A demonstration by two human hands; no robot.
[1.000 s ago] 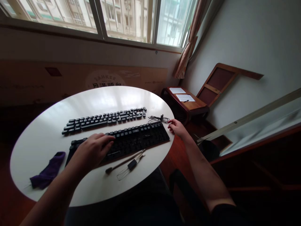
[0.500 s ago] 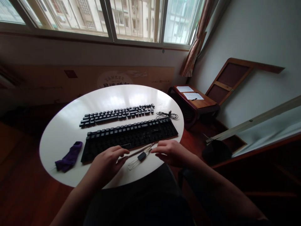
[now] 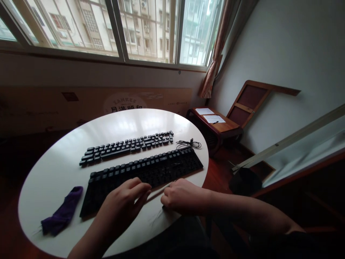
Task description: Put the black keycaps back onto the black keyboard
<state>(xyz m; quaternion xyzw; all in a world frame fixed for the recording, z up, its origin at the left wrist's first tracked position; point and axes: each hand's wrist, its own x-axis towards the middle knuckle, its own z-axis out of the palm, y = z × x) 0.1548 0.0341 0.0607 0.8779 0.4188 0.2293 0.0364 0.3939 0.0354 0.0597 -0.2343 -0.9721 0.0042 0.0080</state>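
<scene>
My left hand (image 3: 126, 198) hovers at the front edge of the black keyboard (image 3: 167, 169), thumb and forefinger pinched together. What they hold, if anything, is hidden. A thin pale stick (image 3: 157, 193) runs between my two hands. My right hand (image 3: 183, 196) is closed low over the table, its fingers curled round a wire keycap puller (image 3: 164, 208). Only its dark handle and blurred wire loops show beneath the fingers. On the keyboard the upper rows have their keycaps, while the lower part is bare. Loose keycaps (image 3: 126, 147) lie in rows behind it.
A purple cloth (image 3: 63, 212) lies at the left of the round white table (image 3: 51, 172). The coiled cable (image 3: 188, 144) sits behind the keyboard's right end. Beyond the table stands a wooden chair (image 3: 229, 126) with papers (image 3: 214, 118) and a pen on it.
My right hand has moved left and closed over the keycap puller, which lay uncovered before. The thin metal wire by my left fingertips no longer shows. The whole view has shifted.
</scene>
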